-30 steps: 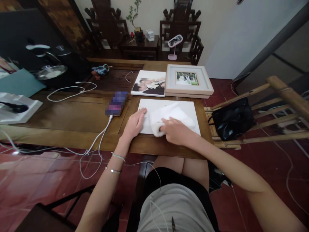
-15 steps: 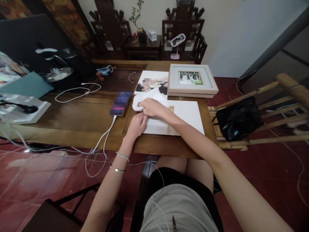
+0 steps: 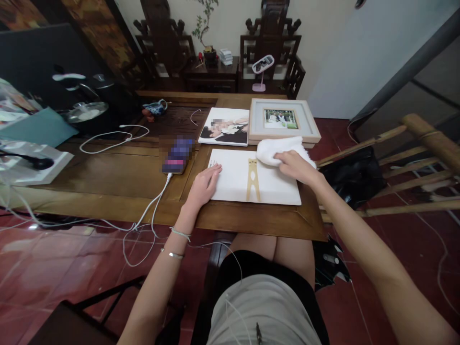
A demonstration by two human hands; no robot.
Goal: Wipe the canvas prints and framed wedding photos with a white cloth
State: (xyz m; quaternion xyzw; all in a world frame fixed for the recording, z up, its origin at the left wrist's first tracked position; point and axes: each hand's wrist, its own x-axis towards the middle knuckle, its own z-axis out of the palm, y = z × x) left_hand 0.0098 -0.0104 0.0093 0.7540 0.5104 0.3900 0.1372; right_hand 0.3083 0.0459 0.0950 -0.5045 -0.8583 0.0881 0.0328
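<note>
Wiping seems to be running mid-pass; can't tell what's left. Right hand is gripping the white cloth at the far right corner of the white panel, which is lying on the surface; left hand is resting open on its left edge. Versus half a second ago, cloth is sitting right instead of left, tan stand is showing clear of the arm.

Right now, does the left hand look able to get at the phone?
Probably yes: the left hand rests at the left edge of the white panel, and only tabletop shows between that hand and the phone. The white cable at the phone's near end may need minding.
</note>
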